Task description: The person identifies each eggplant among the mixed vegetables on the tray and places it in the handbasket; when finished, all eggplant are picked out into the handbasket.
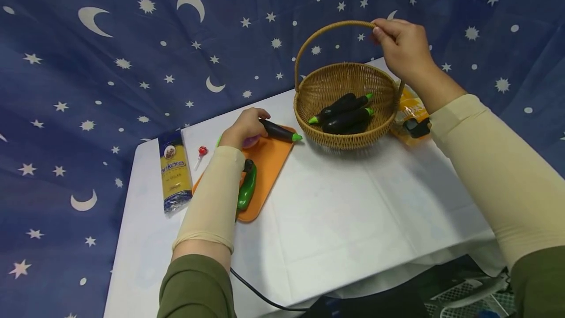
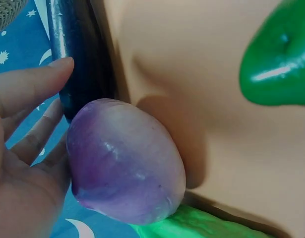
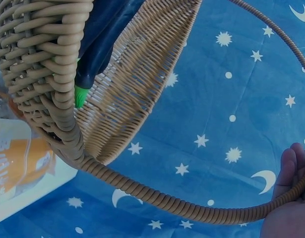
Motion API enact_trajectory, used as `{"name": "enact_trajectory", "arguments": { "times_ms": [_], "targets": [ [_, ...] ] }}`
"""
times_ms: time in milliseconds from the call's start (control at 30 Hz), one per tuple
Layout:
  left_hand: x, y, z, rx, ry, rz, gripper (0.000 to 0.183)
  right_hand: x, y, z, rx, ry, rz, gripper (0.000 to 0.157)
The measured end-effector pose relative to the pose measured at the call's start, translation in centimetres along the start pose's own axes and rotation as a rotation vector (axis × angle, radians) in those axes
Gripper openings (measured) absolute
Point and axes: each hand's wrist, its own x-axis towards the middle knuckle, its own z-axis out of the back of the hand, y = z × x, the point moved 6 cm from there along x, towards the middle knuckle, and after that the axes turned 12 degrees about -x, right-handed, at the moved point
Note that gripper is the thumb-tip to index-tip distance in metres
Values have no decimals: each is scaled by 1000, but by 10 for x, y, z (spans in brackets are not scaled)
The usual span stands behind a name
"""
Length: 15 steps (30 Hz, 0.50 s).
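My left hand (image 1: 246, 125) holds a dark eggplant (image 1: 280, 132) near one end, with the thumb along its side in the left wrist view. Its green tip points right, past the edge of an orange tray (image 1: 269, 171). Just below that hand lies a round purple-and-white vegetable (image 2: 127, 158), and a green pepper (image 1: 248, 188) rests lower on the tray. My right hand (image 1: 403, 45) grips the arched handle (image 1: 328, 28) of a wicker basket (image 1: 348, 142), which leans toward me. Several eggplants (image 1: 348, 119) with green tips lie inside it.
A yellow and blue pasta packet (image 1: 175, 171) and a red lollipop (image 1: 202, 151) lie left of the tray. Behind the basket's right side sits an orange bag (image 1: 410, 107). A black cable (image 1: 265, 299) crosses the front edge of the white table (image 1: 335, 210). Starry blue cloth hangs behind.
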Motion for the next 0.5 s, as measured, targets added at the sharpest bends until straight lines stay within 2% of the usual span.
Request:
{"name": "enact_trajectory", "arguments": {
  "times_ms": [233,500],
  "targets": [
    [4,3,-5,3,16,40,56,3,-2,0,-4,-2,-11,46],
    [8,1,-13,73,42,58,51,4,-4,-2,-14,-3,-13,47]
  ]
}}
